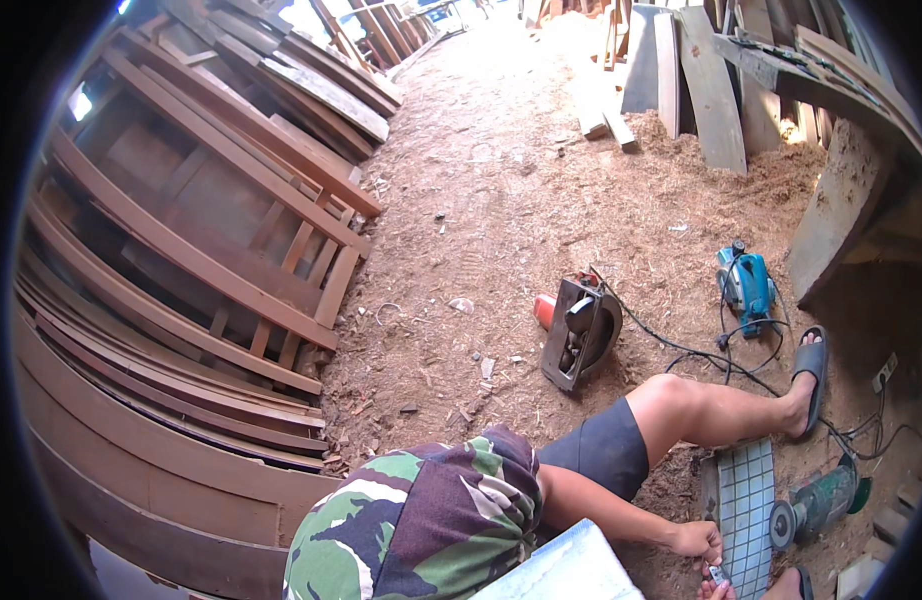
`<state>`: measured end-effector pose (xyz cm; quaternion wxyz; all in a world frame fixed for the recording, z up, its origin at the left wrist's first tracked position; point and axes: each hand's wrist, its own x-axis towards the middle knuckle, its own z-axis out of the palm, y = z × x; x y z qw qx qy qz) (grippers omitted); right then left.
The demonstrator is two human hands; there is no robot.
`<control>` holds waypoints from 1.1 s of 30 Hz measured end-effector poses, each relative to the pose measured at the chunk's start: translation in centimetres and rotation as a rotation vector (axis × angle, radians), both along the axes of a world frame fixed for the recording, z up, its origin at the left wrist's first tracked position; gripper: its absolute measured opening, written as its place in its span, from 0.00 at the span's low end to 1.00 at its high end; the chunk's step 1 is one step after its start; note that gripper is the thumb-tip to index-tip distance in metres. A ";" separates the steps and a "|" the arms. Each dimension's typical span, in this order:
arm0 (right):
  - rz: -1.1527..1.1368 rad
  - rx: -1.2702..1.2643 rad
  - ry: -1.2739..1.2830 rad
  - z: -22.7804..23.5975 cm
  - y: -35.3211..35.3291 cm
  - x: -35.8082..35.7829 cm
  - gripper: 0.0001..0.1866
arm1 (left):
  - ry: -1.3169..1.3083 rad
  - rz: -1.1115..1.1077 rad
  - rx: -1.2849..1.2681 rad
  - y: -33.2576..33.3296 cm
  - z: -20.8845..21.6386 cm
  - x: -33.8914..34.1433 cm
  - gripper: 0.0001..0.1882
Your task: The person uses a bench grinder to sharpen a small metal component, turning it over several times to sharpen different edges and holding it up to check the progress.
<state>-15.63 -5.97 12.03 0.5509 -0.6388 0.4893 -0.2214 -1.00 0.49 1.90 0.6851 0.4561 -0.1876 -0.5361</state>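
At lower right, hands: right hand (719, 591) pinching a small, pale grey piece (718, 575); left hand (695, 540) curled against its upper end, grip unclear.
Beside them: a long white panel (746, 500) with dark gridlines.
Right of panel: a green, disc-tipped grinder (821, 503).

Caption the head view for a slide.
Left hand and right hand by a gridded strip; grinder, saw and blue power tool amid sawdust.

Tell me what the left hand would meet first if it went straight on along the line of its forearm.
Most likely the pale gridded panel, which shows just beyond the left hand in that line. Depth is unclear from this view, so it might pass above the panel without touching.
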 end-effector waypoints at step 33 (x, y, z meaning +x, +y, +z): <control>-0.181 0.232 -0.316 -2.0 -1.2 1.7 0.17 | -0.076 -0.131 0.090 1.0 4.8 2.8 0.05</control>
